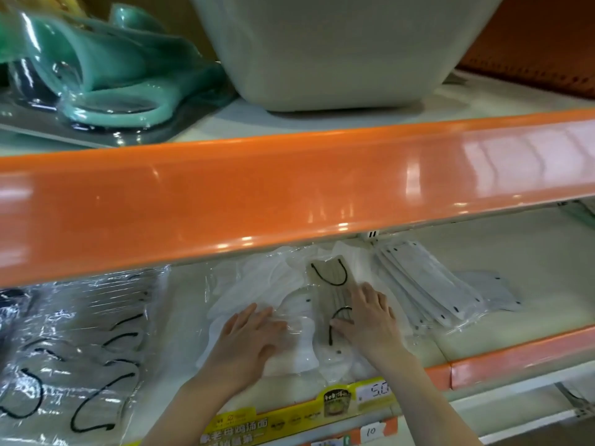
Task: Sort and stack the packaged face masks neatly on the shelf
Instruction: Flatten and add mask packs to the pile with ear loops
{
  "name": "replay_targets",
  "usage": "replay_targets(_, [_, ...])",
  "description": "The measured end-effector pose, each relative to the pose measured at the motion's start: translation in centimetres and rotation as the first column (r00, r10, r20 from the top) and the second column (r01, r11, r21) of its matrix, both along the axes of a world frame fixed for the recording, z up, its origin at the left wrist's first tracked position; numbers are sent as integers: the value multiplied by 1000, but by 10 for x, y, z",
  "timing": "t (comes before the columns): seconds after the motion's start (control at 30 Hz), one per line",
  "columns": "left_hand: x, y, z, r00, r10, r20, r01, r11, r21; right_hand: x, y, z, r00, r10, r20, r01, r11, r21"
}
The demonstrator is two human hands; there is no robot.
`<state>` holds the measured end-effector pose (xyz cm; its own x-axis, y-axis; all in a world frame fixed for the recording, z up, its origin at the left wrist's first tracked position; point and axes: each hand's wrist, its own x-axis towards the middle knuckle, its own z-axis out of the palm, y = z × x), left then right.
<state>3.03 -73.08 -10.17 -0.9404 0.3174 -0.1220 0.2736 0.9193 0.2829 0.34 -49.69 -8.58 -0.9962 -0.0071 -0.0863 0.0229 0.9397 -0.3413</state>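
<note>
1. Two bare hands lay nearest the camera on the cream lower shelf (531, 284). The left hand (254, 336) rested flat, fingers straight, on a loose heap of white masks in clear crinkled plastic wrappers (257, 284), gripping nothing.
2. Just beside it, the right hand (370, 313) pressed with near-straight fingers on a beige pleated mask with black ear loops in a clear sleeve (331, 284); whether the thumb pinched the sleeve's edge could not be told.
3. These packets looked light, limp and slick, likely to slide over one another, so squaring them by their long edges with flat palms seemed wiser than a pinch at one corner.
4. Off to the left lay grey masks with black loops in glossy film (80, 333).
5. Farther back on the right, a fanned row of flat pale-grey packaged masks (418, 278) leaned unevenly.
6. Above ran the glossy orange shelf edge (289, 188).
</note>
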Motion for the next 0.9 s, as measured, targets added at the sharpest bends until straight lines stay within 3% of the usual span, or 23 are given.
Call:
replay_targets(0.27, [-5,1,1,991,132,27,-130,989,-64,-15,15,3,999,37,30,-36,999,-35])
replay_targets(0.5, [-14,19,6,972,217,-87,-222,973,-61,-25,26,4,998,47,32,-44,992,-115])
replay_targets(0.63, [-17,28,5,979,188,-80,-196,973,-117,-29,28,-1,999,-25,-25,17,966,-258])
replay_targets(0.77, [-18,42,6,982,178,-70,-186,974,-132,-32,28,-1,992,-118,-50,79,871,-485])
replay_targets(0.9, [-22,56,7,981,169,-94,-179,977,-113,-30,25,-2,997,1,-75,-36,885,-463])
